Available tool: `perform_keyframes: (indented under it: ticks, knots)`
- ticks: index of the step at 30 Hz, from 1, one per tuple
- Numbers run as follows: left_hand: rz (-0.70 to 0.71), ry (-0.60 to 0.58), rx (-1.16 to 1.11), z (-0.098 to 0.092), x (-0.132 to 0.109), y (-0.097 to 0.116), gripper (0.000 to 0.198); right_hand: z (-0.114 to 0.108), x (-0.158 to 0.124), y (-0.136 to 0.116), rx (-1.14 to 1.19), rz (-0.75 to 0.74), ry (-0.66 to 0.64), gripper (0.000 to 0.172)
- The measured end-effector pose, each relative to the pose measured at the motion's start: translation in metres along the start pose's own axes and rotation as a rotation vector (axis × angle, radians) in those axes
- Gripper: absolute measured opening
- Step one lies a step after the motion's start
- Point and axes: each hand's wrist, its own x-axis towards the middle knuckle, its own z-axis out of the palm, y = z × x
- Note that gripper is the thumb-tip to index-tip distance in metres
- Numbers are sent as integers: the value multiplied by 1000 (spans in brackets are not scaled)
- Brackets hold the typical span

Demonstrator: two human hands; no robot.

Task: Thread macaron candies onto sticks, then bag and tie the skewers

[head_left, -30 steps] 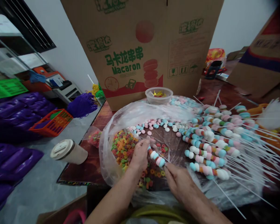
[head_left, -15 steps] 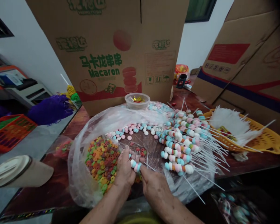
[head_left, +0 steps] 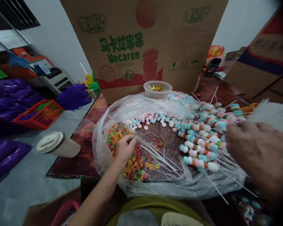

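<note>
My left hand [head_left: 125,149] is over the pile of coloured cereal rings [head_left: 138,161], its fingers curled together at the pile's upper edge. What the fingertips hold, if anything, is too small to make out. Beside this hand several bare white sticks [head_left: 161,155] lie across the dark middle of the plastic-lined work area. My right hand [head_left: 257,153] is smeared by motion at the right, over the stick ends of the stacked candy skewers [head_left: 200,146]. Those skewers carry blue, pink and white marshmallow pieces with rings between. Loose marshmallow pieces [head_left: 153,118] spread along the back.
A clear plastic bag [head_left: 108,110] rings the work area. Behind it stand a round plastic tub [head_left: 157,94] with gold ties and a large cardboard box [head_left: 122,72]. A lidded cup [head_left: 58,144] is at left. White sticks [head_left: 271,114] fill a yellow basket [head_left: 248,108] at right.
My hands were together at a marshmallow skewer in the middle. They are now apart: the left over the cereal rings, the right far right by the skewers. The view has swung left.
</note>
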Motion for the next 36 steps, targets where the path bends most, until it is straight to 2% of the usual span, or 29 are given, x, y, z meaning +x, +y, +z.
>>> perform_keyframes:
  ticks: [1, 4, 6, 7, 10, 15, 17, 20, 25, 28, 31, 34, 36]
  knots:
    - [35, -6, 119, -1, 2, 0, 20, 9, -9, -23, -46, -80, -136, 27]
    - [113, -150, 432, -1, 15, 9, 21, 49, -36, -94, 52, -260, -329, 20]
    - [129, -208, 551, 0, 29, 17, 22, 75, -46, -124, 120, -308, -403, 24]
    - [124, -210, 576, 2, 36, 21, 22, 84, -48, -131, 144, -313, -425, 26]
    - [107, -217, 614, 13, 59, 27, 22, 94, -45, -129, 215, -321, -461, 24]
    - [87, -303, 569, 51, 83, 29, 19, 81, -34, -121, 341, -413, -539, 22]
    - [72, -325, 517, 58, 85, 28, 13, 78, -28, -123, 344, -400, -563, 22]
    - [72, -331, 397, 49, 82, 22, 8, 78, -5, -124, 300, -288, -536, 21]
    - [20, -235, 172, 8, 60, 11, 22, 95, 67, -129, 234, -81, -448, 25]
    - [-129, -189, -201, -14, 33, 10, 22, 109, 92, -134, 249, -7, -450, 27]
    - [-361, -199, -609, -24, 4, 11, 32, 110, 91, -133, 301, 17, -492, 31]
    - [-450, -212, -660, -21, -14, 12, 34, 94, 68, -129, 393, -9, -548, 21]
    - [-418, -206, -638, -11, -20, 16, 31, 79, 42, -129, 488, -48, -567, 21]
